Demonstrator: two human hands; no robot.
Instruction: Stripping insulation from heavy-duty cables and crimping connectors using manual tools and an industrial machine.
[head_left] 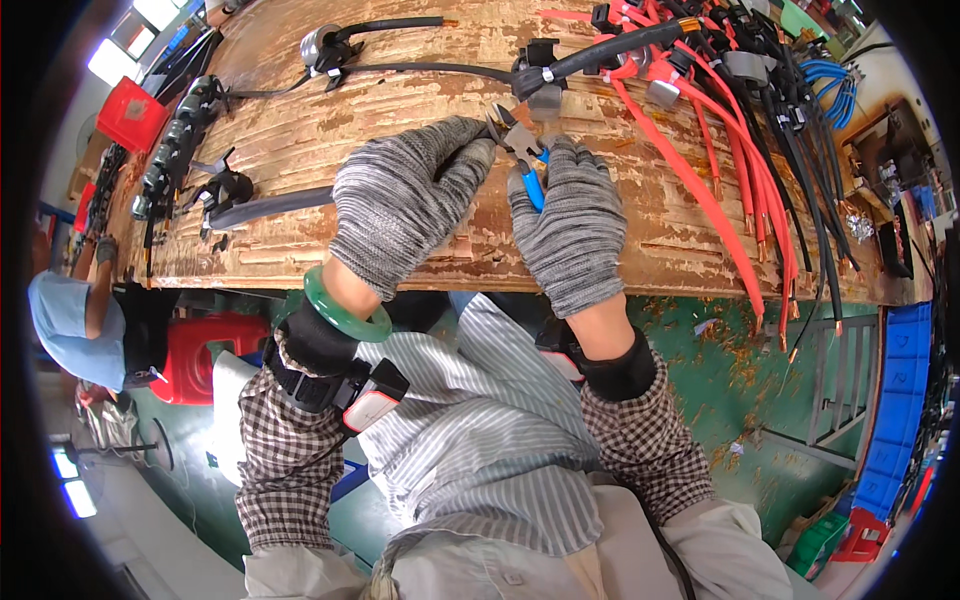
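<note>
Both my hands wear grey knitted gloves. My right hand [572,215] is closed around a pair of blue-handled cutting pliers [534,189], whose jaws are apart and point up and left. Beside the jaws, my left hand [405,195] is closed on a thick black cable [275,206]. This cable runs left to a black clamp [232,188] on the wooden table; its other end is hidden in my glove. Just beyond the pliers lies another black cable [620,50] with a black and metal clamp [541,80].
Red and black cables [690,165] are heaped at the right, some hanging over the edge of the worn table [440,100]. Several metal-and-black clamps [175,140] line the left, near a red bin [133,113]. A person in blue [75,320] works at far left, near a red stool [205,350].
</note>
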